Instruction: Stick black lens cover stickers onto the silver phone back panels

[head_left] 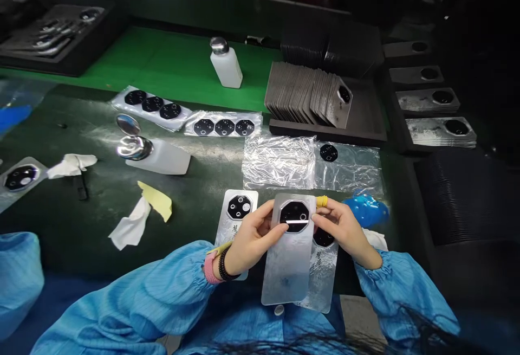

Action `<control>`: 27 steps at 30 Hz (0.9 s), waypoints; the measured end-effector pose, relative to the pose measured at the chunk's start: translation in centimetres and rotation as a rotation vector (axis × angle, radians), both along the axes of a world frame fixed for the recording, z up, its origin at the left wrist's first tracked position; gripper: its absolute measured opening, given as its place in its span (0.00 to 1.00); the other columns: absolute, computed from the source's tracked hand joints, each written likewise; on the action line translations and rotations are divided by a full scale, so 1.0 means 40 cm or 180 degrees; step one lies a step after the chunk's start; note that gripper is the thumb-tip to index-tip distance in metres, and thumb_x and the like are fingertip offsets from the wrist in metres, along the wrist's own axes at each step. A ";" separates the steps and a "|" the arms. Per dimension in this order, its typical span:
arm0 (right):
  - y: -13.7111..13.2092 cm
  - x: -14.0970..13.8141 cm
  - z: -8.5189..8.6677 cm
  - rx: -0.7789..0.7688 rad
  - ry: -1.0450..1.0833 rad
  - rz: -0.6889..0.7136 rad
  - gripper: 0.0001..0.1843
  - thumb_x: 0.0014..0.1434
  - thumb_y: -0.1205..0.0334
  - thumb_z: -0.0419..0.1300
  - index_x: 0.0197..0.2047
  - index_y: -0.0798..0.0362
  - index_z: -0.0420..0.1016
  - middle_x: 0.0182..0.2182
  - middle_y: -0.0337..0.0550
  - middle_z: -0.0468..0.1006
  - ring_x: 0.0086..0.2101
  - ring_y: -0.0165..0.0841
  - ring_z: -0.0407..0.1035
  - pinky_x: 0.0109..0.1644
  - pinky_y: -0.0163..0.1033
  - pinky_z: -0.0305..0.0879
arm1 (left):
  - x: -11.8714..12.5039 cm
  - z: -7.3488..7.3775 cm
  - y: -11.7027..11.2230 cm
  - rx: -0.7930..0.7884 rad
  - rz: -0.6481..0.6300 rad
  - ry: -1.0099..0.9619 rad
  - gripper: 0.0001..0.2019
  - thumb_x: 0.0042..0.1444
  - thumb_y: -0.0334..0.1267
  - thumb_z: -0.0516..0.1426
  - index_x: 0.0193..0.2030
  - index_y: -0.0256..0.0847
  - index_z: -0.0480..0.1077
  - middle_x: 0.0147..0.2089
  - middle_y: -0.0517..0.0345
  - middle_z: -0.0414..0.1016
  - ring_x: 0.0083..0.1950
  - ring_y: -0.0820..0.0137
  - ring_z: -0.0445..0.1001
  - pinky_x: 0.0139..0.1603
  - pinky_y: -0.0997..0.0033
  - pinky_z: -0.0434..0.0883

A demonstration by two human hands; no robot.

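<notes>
Both my hands hold one silver phone back cover (289, 265) upright over the table's near edge. Its black octagonal camera ring (294, 217) sits at the top. My left hand (252, 236) grips the cover's left side, thumb pressing on the ring. My right hand (343, 227), with a yellow finger cot on one finger, pinches the ring's right edge. Two more covers lie beneath: one (235, 214) to the left with a black camera module, another (323, 276) under my right hand.
Plastic sheets (280, 162) with a loose black ring (329, 152) lie ahead. Strips of rings (223, 126), two white dispenser bottles (226, 63) (156, 154), wipes (132, 227), a tray of stacked covers (309, 95), and a blue object (368, 210) surround me.
</notes>
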State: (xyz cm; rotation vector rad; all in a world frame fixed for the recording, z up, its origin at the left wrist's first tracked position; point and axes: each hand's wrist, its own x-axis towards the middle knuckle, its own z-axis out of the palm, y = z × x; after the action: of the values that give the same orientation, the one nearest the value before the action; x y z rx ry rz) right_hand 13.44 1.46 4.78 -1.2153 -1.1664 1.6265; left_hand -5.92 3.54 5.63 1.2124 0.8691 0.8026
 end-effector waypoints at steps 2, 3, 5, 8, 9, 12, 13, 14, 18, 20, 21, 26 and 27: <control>0.010 0.007 -0.010 0.0132 -0.0194 -0.0263 0.19 0.53 0.46 0.63 0.41 0.52 0.73 0.31 0.41 0.81 0.30 0.31 0.75 0.36 0.38 0.75 | -0.008 -0.004 0.004 -0.0049 0.0105 -0.0004 0.19 0.52 0.43 0.61 0.49 0.35 0.74 0.38 0.52 0.79 0.39 0.64 0.78 0.41 0.70 0.76; 0.016 0.012 -0.013 0.0233 -0.0316 -0.0406 0.19 0.53 0.47 0.63 0.41 0.52 0.73 0.32 0.42 0.81 0.32 0.32 0.76 0.38 0.39 0.75 | -0.015 -0.009 0.003 -0.0095 0.0161 0.0027 0.21 0.52 0.43 0.62 0.50 0.35 0.73 0.39 0.51 0.80 0.40 0.63 0.78 0.42 0.69 0.76; 0.031 0.028 -0.015 0.0506 -0.0659 -0.0683 0.17 0.53 0.50 0.62 0.42 0.52 0.72 0.35 0.44 0.81 0.36 0.34 0.76 0.41 0.41 0.75 | -0.033 -0.029 -0.003 -0.0214 0.0288 0.0193 0.24 0.52 0.44 0.62 0.54 0.35 0.72 0.42 0.49 0.80 0.42 0.62 0.78 0.43 0.67 0.76; 0.065 0.060 -0.014 0.0992 -0.1425 -0.1002 0.13 0.55 0.55 0.59 0.43 0.51 0.71 0.39 0.45 0.81 0.37 0.35 0.76 0.45 0.44 0.74 | -0.061 -0.076 -0.022 -0.0258 0.0565 0.0515 0.28 0.52 0.47 0.62 0.58 0.36 0.69 0.49 0.46 0.78 0.42 0.61 0.78 0.42 0.65 0.77; 0.080 0.071 -0.013 0.1125 -0.1719 -0.1069 0.13 0.55 0.57 0.58 0.43 0.51 0.70 0.41 0.46 0.80 0.37 0.35 0.76 0.45 0.45 0.73 | -0.068 -0.090 -0.029 -0.0236 0.0665 0.0591 0.30 0.52 0.48 0.62 0.60 0.37 0.68 0.49 0.47 0.78 0.37 0.63 0.78 0.40 0.64 0.77; 0.137 0.097 -0.016 0.1270 -0.2735 -0.1088 0.15 0.54 0.61 0.56 0.46 0.51 0.68 0.44 0.48 0.78 0.43 0.40 0.74 0.46 0.48 0.72 | -0.077 -0.109 -0.043 -0.0287 0.0502 0.0658 0.33 0.52 0.49 0.61 0.64 0.40 0.63 0.50 0.49 0.77 0.34 0.65 0.78 0.39 0.65 0.78; 0.158 0.102 -0.019 0.1229 -0.3092 -0.1046 0.16 0.53 0.61 0.55 0.47 0.51 0.68 0.45 0.49 0.77 0.45 0.42 0.73 0.48 0.49 0.71 | -0.075 -0.108 -0.047 -0.0268 0.0399 0.0665 0.33 0.53 0.49 0.60 0.65 0.40 0.61 0.51 0.49 0.77 0.38 0.64 0.79 0.41 0.64 0.77; 0.179 0.104 -0.022 0.1176 -0.3399 -0.1003 0.16 0.53 0.62 0.55 0.47 0.52 0.68 0.46 0.50 0.77 0.47 0.43 0.71 0.49 0.49 0.69 | -0.073 -0.105 -0.049 -0.0204 0.0292 0.0693 0.34 0.54 0.49 0.59 0.66 0.40 0.60 0.53 0.49 0.76 0.43 0.61 0.79 0.45 0.63 0.77; 0.244 0.096 -0.035 0.1102 -0.3785 -0.0985 0.17 0.53 0.64 0.56 0.47 0.54 0.67 0.44 0.53 0.76 0.49 0.47 0.68 0.50 0.50 0.67 | -0.065 -0.119 -0.065 0.0665 0.0087 0.1311 0.32 0.60 0.49 0.51 0.68 0.36 0.54 0.66 0.42 0.62 0.63 0.55 0.67 0.60 0.58 0.69; 0.259 0.090 -0.040 0.1078 -0.3898 -0.0964 0.18 0.52 0.64 0.58 0.47 0.55 0.66 0.43 0.54 0.77 0.49 0.48 0.68 0.50 0.49 0.66 | -0.072 -0.149 -0.076 0.1438 0.0223 0.1896 0.29 0.62 0.46 0.50 0.68 0.36 0.55 0.69 0.42 0.56 0.68 0.53 0.59 0.64 0.53 0.63; 0.263 0.087 -0.042 0.1076 -0.3949 -0.0948 0.18 0.52 0.65 0.59 0.47 0.55 0.66 0.43 0.54 0.77 0.48 0.47 0.68 0.50 0.49 0.66 | -0.079 -0.167 -0.082 0.1802 0.0378 0.2197 0.27 0.63 0.43 0.48 0.67 0.37 0.57 0.69 0.43 0.55 0.69 0.52 0.57 0.65 0.52 0.61; 0.268 0.079 -0.045 0.1107 -0.4112 -0.0868 0.17 0.52 0.66 0.60 0.46 0.53 0.66 0.44 0.53 0.77 0.48 0.47 0.69 0.49 0.47 0.65 | -0.134 -0.232 -0.122 0.2483 0.0945 0.3455 0.33 0.61 0.38 0.49 0.72 0.50 0.41 0.68 0.47 0.59 0.68 0.47 0.58 0.65 0.43 0.59; 0.269 0.078 -0.045 0.1100 -0.4133 -0.0864 0.17 0.52 0.66 0.60 0.46 0.53 0.66 0.44 0.53 0.77 0.48 0.47 0.69 0.49 0.47 0.65 | -0.143 -0.237 -0.133 0.2457 0.1033 0.3603 0.36 0.61 0.38 0.49 0.72 0.53 0.34 0.68 0.48 0.59 0.67 0.46 0.59 0.63 0.41 0.60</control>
State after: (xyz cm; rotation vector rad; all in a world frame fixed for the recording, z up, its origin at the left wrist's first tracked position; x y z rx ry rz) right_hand 16.55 12.23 2.98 -2.1135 -1.7798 0.2447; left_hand -11.65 -1.79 -3.83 2.3323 1.7892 0.6859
